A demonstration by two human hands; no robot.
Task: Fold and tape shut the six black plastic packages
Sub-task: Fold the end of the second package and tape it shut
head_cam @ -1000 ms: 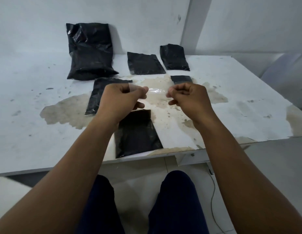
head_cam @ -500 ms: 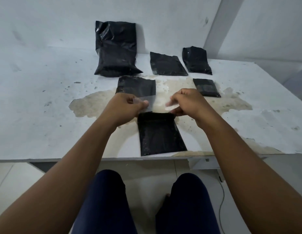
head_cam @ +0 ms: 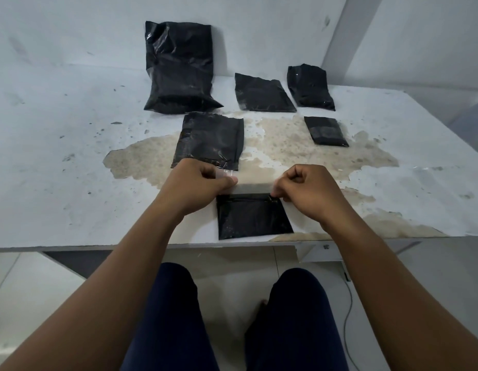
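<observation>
A strip of clear tape is stretched between my two hands, just above the far edge of a flat black package lying near the table's front edge. My left hand pinches the tape's left end and my right hand pinches its right end. Several more black packages lie further back: one just beyond my left hand, a small one at the right, a large one leaning on the wall, and two beside it.
The white table has a worn, peeled brown patch across its middle. Its front edge runs just under the near package. My knees and a grey cable on the tiled floor are below the table.
Both hands have come down and toward me with the tape, from above the middle packages to the far edge of the near package. The view has shifted too.
</observation>
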